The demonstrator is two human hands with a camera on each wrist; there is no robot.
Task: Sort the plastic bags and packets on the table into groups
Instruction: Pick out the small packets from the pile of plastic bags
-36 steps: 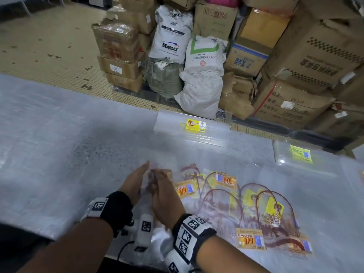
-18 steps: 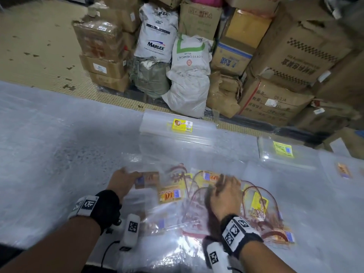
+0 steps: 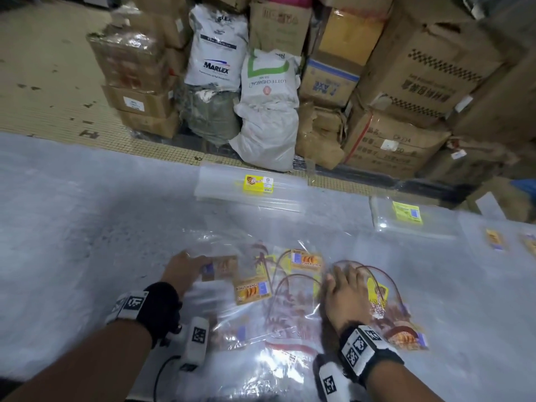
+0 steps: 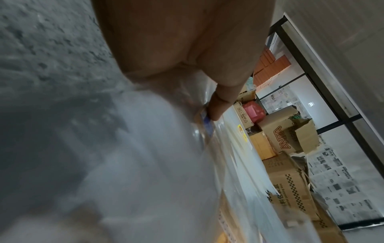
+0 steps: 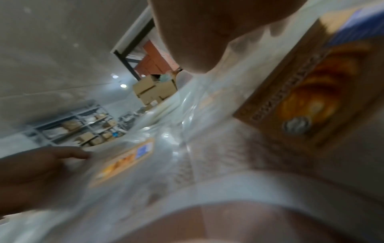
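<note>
Both hands down on the grey table (image 3: 72, 227) rn, working a loose spread of clear plastic bags (image 3: 278, 303) near the front edge, most w/ brown palm-tree print and orange "BISKUT WANGI" labels. Left hand (image 3: 185, 271) sits at the left edge of the spread, fingers tucked under/around a clear bag w/ a brownish label (image 3: 219, 268); the left wrist cam shows a finger (image 4: 220, 105) curled onto the plastic right by a blue bit of label, so it's gripping that bag, but how tight I can't tell bc it's blurry. Right hand (image 3: 346, 291) is flat, palm down, fingers straight and a bit apart, pressing on the right part of the pile over the red-brown arch prints, just beside a yellow label (image 3: 377, 297). One BISKUT WANGI label (image 3: 251, 289) lies btwn the two hands, another (image 3: 307, 260) a bit further back. Already-separate stuff: a neat stack of clear bags w/ a yellow label (image 3: 252, 190) at the far table edge, a 2nd clear stack w/ a yellow label (image 3: 406, 216) off to the right, and a couple small orange packets (image 3: 494, 239) at far right, well apart from the pile. Behind the table: cardboard boxes (image 3: 412, 68) and white sacks (image 3: 216, 50), one reads MARLEX.
</note>
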